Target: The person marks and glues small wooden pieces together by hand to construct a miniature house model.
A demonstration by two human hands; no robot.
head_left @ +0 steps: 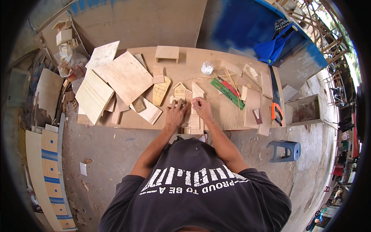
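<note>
Small wooden house point(179, 91), near the table point(228, 116)'s front edge!
Left hand point(177, 112) lies fingers spread against the pale, peaked front; right hand point(202, 108) pinches a thin, straight stick point(205, 101) beside it, above smooth brown board.

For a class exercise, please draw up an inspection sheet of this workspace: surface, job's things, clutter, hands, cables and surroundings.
Surface: wooden table, scattered with wood pieces.
Job's things: small wooden house; thin stick.
Clutter: overlapping boards at left; loose sticks and an orange-handled saw at right.
Left hand: fingers at the house's lower part; grip unclear.
Right hand: fingertips pinch the thin stick.
Cables: nothing seen.
Surroundings: blue stool on the floor at right; scraps at left.
</note>
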